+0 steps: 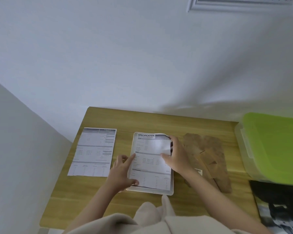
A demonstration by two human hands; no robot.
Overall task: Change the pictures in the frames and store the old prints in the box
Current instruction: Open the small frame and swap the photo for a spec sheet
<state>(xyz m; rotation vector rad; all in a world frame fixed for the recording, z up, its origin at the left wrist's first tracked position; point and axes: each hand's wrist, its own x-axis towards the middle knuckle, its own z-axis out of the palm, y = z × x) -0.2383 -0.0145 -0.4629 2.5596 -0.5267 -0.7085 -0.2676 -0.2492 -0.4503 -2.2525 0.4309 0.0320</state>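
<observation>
1. The white printed sheet headed "SPECIFICATION" (151, 162) is worked by both hands as it lies on the pale, round-cornered picture frame (171, 191), which lies flat on the table.
2. The right hand (177, 157) is set at the sheet's right edge: its upper-right corner is lifted and curled by the fingers, while the thumb lies across the paper lower down. A dark surface shows beneath the raised corner; whether that is another print cannot be told.
3. The left hand (123, 173) is placed at the sheet's left edge, with the forefinger stretched onto the paper and the thumb pressed at the lower-left corner. The other fingers are loosely curled, and nothing appears to be enclosed by them.
4. A second white printed sheet (93, 152), with a rough lower edge, lies flat to the left, apart from the frame.
5. Two brown fibreboard backing panels (208, 159) lie just to the right of the frame, partly under the right forearm, so the frame is judged to be open at the back.
6. A translucent plastic storage box with a lime-green lid (276, 146) stands at the right end of the wooden table (98, 200); its lid appears to be on. A dark black-and-white picture (277, 205) lies in front of it.
7. The step in hand is judged to be the fitting or squaring of the sheet within the frame. Next, the curled corner would need to be flattened and the edges aligned before a backing panel is laid on.
</observation>
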